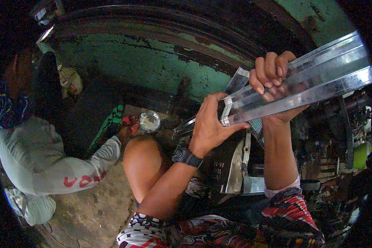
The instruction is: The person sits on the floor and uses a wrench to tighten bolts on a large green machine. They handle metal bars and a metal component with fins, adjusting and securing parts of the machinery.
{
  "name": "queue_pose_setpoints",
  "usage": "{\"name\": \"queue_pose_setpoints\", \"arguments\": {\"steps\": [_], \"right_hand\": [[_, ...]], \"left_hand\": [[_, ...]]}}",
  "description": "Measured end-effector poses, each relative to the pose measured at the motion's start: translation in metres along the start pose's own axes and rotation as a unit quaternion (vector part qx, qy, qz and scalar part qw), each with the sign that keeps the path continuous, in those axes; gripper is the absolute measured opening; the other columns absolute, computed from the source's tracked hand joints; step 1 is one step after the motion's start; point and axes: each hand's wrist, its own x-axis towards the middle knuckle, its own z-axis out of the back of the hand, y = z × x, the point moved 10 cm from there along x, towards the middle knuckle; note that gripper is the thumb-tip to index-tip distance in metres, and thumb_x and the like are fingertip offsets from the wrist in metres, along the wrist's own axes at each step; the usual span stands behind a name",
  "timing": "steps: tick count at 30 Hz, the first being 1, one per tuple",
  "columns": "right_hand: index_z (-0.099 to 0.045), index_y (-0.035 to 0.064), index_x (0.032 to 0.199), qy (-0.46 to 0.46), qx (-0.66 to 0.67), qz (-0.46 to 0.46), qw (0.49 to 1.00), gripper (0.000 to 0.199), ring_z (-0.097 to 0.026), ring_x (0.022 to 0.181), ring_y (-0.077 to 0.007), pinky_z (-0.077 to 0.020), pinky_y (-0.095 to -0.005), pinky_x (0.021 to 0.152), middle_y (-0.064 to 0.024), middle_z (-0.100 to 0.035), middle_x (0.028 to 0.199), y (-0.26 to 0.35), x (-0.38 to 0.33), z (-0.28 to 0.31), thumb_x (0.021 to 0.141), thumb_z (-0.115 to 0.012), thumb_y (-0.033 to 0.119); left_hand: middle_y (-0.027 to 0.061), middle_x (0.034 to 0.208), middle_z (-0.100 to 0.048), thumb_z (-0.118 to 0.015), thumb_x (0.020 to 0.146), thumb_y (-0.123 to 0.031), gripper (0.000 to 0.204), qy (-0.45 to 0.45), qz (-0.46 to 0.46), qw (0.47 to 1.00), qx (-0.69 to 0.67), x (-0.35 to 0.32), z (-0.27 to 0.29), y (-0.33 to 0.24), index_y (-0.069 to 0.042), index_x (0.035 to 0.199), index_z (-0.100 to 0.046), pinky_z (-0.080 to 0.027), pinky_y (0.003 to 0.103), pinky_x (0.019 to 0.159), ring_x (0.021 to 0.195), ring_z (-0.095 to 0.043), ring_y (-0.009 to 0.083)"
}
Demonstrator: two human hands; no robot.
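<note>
A long, shiny metal channel (pixel 318 76) with raised ridges slants from the middle up to the upper right. My right hand (pixel 275 74) has its fingers curled over the channel's upper edge, with the forearm passing behind and below it. At the lower left end, my left hand (pixel 213 122) clasps the channel, thumb along the underside and fingers at the top edge. It wears a black watch (pixel 187 155). Another metal piece (pixel 238 78) shows behind the channel, near my left fingers. Part of my right palm is hidden by the channel.
A co-worker in a grey sleeve (pixel 45 165) crouches at left, something red at their hand (pixel 130 123), beside a round metal tin (pixel 149 121). Bent metal pieces (pixel 239 163) lie below my hands. A worn green wall (pixel 153 62) stands ahead; dark clutter (pixel 326 153) fills the right.
</note>
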Motion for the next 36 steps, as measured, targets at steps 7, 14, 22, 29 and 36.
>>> {"name": "queue_pose_setpoints", "arguments": {"steps": [7, 14, 22, 29, 36], "right_hand": [[-0.042, 0.0078, 0.082, -0.002, 0.015, -0.002, 1.0, 0.032, -0.036, 0.064, -0.0115, -0.0374, -0.0264, 0.053, -0.0001, -0.036, 0.07, -0.002, 0.002, -0.002, 0.077, -0.072, 0.02], [-0.042, 0.0081, 0.083, -0.004, 0.025, -0.006, 1.0, 0.033, -0.036, 0.064, -0.0114, -0.0373, -0.0265, 0.053, 0.0002, -0.036, 0.07, -0.003, 0.004, -0.003, 0.079, -0.071, 0.022], [-0.043, 0.0071, 0.083, 0.005, 0.041, 0.0, 0.999, 0.032, -0.038, 0.063, -0.012, -0.0377, -0.0267, 0.053, -0.0002, -0.037, 0.069, -0.005, 0.005, -0.002, 0.082, -0.069, 0.025], [-0.045, 0.0044, 0.081, 0.023, 0.002, -0.005, 1.0, 0.045, -0.038, 0.061, -0.0132, -0.0379, -0.0279, 0.052, -0.0017, -0.037, 0.068, 0.001, 0.005, 0.0, 0.087, -0.069, 0.042], [-0.045, 0.0046, 0.081, -0.016, 0.027, -0.015, 0.999, 0.055, -0.038, 0.061, -0.0133, -0.0383, -0.0283, 0.053, -0.0015, -0.037, 0.069, -0.002, 0.001, -0.002, 0.086, -0.07, 0.053]], "left_hand": [[0.0197, 0.112, -0.06, -0.095, 0.057, -0.036, 0.086, 0.004, 0.009, 1.0, -0.026, 0.0, 0.002, 0.0, 0.0, 0.122, -0.05, -0.048, 0.045, 0.091, 0.104, -0.059, 0.0383], [0.0191, 0.109, -0.059, -0.094, 0.058, -0.035, 0.085, 0.006, 0.009, 0.999, -0.03, 0.001, -0.001, 0.002, 0.0, 0.121, -0.05, -0.048, 0.045, 0.089, 0.102, -0.059, 0.0386], [0.0195, 0.108, -0.059, -0.094, 0.059, -0.037, 0.084, 0.002, 0.012, 0.999, -0.038, 0.001, -0.003, 0.005, 0.0, 0.12, -0.05, -0.048, 0.045, 0.088, 0.101, -0.058, 0.0392], [0.021, 0.12, -0.062, -0.096, 0.059, -0.032, 0.09, 0.03, 0.05, 0.998, -0.012, -0.002, -0.007, 0.01, -0.002, 0.129, -0.048, -0.051, 0.042, 0.094, 0.112, -0.062, 0.0355], [0.02, 0.115, -0.061, -0.095, 0.059, -0.035, 0.087, 0.015, 0.032, 0.999, -0.008, -0.003, -0.007, 0.01, -0.001, 0.125, -0.049, -0.05, 0.043, 0.092, 0.108, -0.061, 0.0372]]}}
